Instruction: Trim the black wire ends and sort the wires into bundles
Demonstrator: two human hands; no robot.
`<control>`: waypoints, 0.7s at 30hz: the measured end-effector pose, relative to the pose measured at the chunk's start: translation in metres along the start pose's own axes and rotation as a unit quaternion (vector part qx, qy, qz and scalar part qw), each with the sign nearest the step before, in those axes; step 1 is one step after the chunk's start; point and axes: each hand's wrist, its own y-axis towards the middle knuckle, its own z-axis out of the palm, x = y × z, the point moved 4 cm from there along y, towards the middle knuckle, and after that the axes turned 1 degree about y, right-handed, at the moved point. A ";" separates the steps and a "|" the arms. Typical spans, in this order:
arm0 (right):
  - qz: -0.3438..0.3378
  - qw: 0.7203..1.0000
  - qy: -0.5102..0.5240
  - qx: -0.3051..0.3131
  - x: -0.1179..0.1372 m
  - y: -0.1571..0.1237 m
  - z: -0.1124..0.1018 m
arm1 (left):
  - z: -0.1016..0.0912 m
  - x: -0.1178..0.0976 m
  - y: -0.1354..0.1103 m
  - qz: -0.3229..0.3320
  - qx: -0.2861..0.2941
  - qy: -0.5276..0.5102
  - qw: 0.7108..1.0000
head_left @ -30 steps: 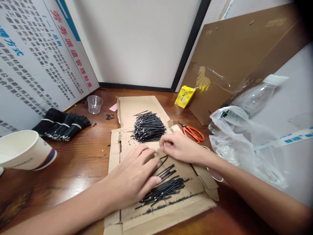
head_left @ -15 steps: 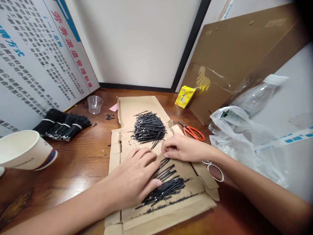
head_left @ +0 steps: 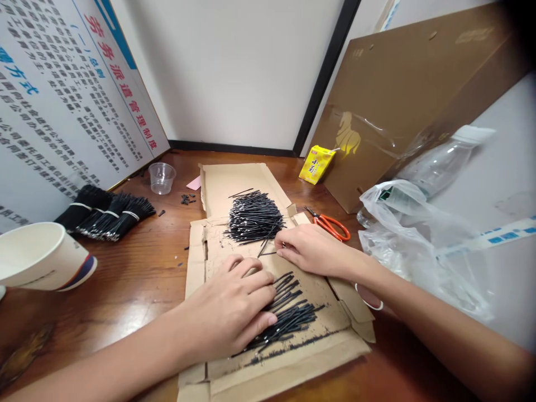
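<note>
My left hand (head_left: pixel 230 310) lies palm down on a small row of thin black sticks (head_left: pixel 288 318) on flattened cardboard (head_left: pixel 218 184), its fingers pressing their left ends. My right hand (head_left: pixel 312 248) rests at the near edge of a larger heap of black sticks (head_left: pixel 253 215), fingertips pinching one or two sticks pulled out of the heap. Both piles lie on the same cardboard sheet.
Banded bundles of black sticks (head_left: pixel 106 215) lie at left beside a paper cup (head_left: pixel 39 257) and a clear plastic cup (head_left: pixel 162 177). Orange scissors (head_left: pixel 333 226), a yellow packet (head_left: pixel 316 164), a plastic bag (head_left: pixel 414 240), a bottle (head_left: pixel 439 162) and a leaning cardboard box (head_left: pixel 402 89) stand at right.
My right hand moved back toward the heap and drew a couple of sticks out of it. My left hand shifted slightly on the near row of sticks.
</note>
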 end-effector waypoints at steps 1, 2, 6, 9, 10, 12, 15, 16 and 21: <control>-0.009 1.000 0.011 0.009 0.004 -0.001 0.000 | 0.000 0.000 0.000 -0.003 -0.006 0.005 1.000; -0.022 0.999 0.027 0.022 0.008 -0.002 0.000 | -0.001 0.000 -0.001 -0.006 -0.011 0.010 1.000; -0.048 0.994 0.091 0.036 0.016 -0.004 -0.004 | 0.000 0.001 0.000 -0.016 -0.009 0.015 1.000; 0.015 0.998 0.060 -0.014 0.010 -0.002 -0.008 | 0.001 0.001 0.001 -0.015 0.003 0.005 1.000; 0.035 0.998 0.045 -0.022 0.007 -0.002 -0.007 | 0.001 0.001 0.001 -0.012 0.005 0.001 1.000; 0.055 0.998 0.024 -0.019 0.004 -0.001 -0.005 | 0.001 0.000 0.001 -0.001 0.009 -0.006 1.000; 0.051 0.999 -0.002 -0.016 0.002 -0.001 -0.003 | 0.000 -0.003 0.000 0.029 0.008 -0.009 1.000; 0.046 0.999 -0.013 -0.013 0.002 -0.001 -0.003 | 0.000 -0.004 -0.001 0.040 0.003 -0.008 0.999; 0.025 0.998 -0.035 0.049 0.006 -0.007 -0.007 | 0.000 -0.003 -0.001 0.047 -0.016 0.000 0.999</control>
